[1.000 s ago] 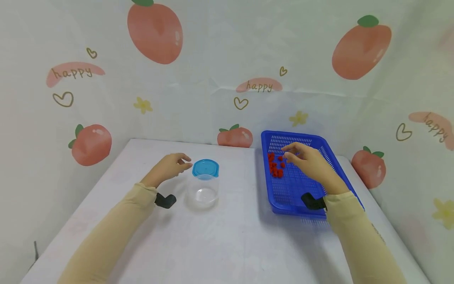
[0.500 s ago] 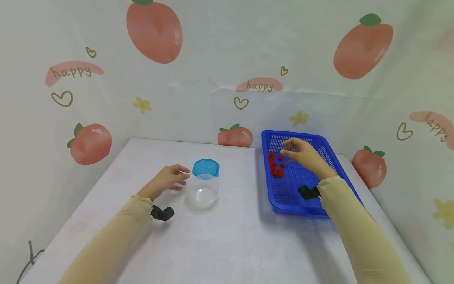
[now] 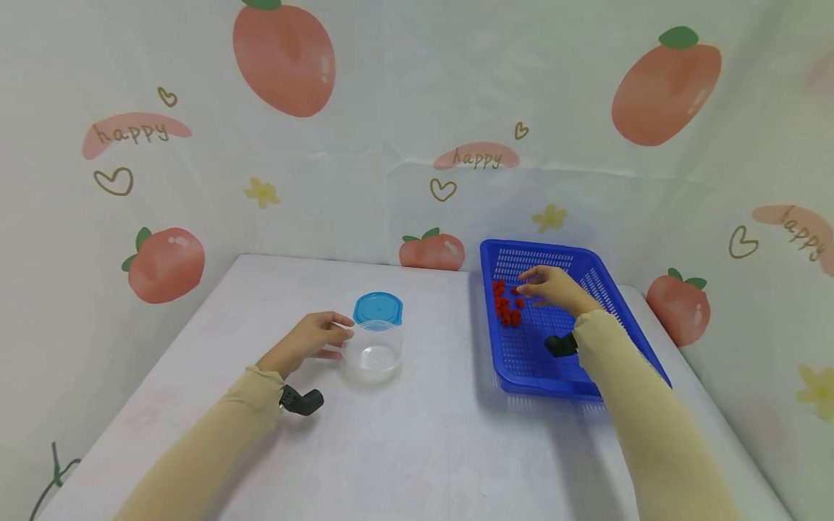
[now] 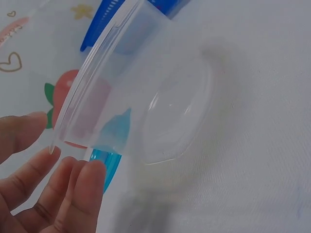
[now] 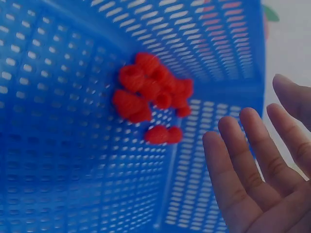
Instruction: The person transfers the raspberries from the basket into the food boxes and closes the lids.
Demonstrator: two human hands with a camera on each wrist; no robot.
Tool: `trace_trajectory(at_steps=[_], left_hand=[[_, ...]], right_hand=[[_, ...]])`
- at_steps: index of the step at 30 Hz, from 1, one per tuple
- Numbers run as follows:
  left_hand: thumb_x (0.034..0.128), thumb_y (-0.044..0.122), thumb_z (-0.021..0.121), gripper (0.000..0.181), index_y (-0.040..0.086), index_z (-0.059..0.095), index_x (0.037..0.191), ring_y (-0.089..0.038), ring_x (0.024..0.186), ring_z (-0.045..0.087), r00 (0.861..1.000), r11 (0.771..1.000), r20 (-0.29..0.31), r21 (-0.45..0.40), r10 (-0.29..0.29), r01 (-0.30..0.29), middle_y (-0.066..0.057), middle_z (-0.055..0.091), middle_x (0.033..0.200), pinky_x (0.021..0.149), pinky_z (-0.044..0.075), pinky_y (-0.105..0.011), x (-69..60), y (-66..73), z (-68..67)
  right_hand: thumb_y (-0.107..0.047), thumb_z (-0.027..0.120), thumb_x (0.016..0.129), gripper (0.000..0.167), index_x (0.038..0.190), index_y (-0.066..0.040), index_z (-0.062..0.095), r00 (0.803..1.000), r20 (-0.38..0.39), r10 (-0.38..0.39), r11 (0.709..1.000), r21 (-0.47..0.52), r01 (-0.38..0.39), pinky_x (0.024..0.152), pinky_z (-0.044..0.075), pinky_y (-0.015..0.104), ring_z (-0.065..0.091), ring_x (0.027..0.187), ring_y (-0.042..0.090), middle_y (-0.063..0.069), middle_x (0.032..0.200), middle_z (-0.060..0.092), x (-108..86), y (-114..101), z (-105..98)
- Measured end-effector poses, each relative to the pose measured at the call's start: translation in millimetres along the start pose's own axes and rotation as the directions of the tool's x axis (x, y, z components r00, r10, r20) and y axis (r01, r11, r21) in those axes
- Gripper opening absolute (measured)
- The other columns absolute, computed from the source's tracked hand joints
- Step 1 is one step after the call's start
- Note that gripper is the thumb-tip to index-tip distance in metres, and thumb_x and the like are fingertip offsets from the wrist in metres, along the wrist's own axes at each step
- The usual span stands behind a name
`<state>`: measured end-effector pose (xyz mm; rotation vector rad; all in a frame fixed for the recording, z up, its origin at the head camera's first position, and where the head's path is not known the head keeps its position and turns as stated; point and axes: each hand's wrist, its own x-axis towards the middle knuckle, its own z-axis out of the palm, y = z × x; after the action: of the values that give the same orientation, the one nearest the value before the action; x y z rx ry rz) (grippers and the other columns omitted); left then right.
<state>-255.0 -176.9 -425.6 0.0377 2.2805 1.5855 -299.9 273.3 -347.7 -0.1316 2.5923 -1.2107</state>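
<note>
My left hand is at the left side of a clear round plastic tub, its thumb and fingers spread about the rim. In the left wrist view the index fingertip meets or overlaps the tub's rim; the thumb stands apart from it. A blue lid lies behind the tub. Over the blue basket hovers my right hand, fingers extended and holding nothing. Several red raspberries are clustered inside the basket, a short way from those fingers.
The basket has raised, slotted walls and stands at the right of the white table. Behind it hangs a white fruit-print cloth. A thin dark cord shows at the lower left.
My left hand has come down and forward from beside the lid to the tub's rim. The right hand has shifted slightly and lowered over the basket. Tub, lid and raspberries have stayed put.
</note>
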Motion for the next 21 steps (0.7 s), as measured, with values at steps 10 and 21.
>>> trace_trajectory(at_steps=[10,21], left_hand=[[0.0891,0.015,0.069,0.044,-0.001,0.055,0.127,-0.019,0.087,0.059,1.0,1.0,0.0,-0.007,-0.015,0.015,-0.007,0.061,0.1,0.076,0.059,-0.032,-0.9,0.1,2.3],[0.0875,0.014,0.071,0.046,-0.001,0.054,0.128,-0.018,0.084,0.058,1.0,1.0,0.016,-0.014,-0.011,0.012,-0.006,0.061,0.098,0.077,0.059,-0.033,-1.0,-2.0,3.1]], right_hand=[[-0.007,0.059,0.095,0.042,0.13,0.011,0.046,0.996,0.028,0.083,0.996,0.03,-0.084,0.098,0.049,0.05,0.052,0.12,0.045,0.031,0.128,0.053,9.5,21.0,8.7],[-0.001,0.059,0.093,0.038,0.128,0.011,0.049,0.983,0.071,0.171,0.98,0.087,-0.177,0.098,0.049,0.049,0.059,0.112,0.04,0.028,0.117,0.06,11.5,26.9,20.7]])
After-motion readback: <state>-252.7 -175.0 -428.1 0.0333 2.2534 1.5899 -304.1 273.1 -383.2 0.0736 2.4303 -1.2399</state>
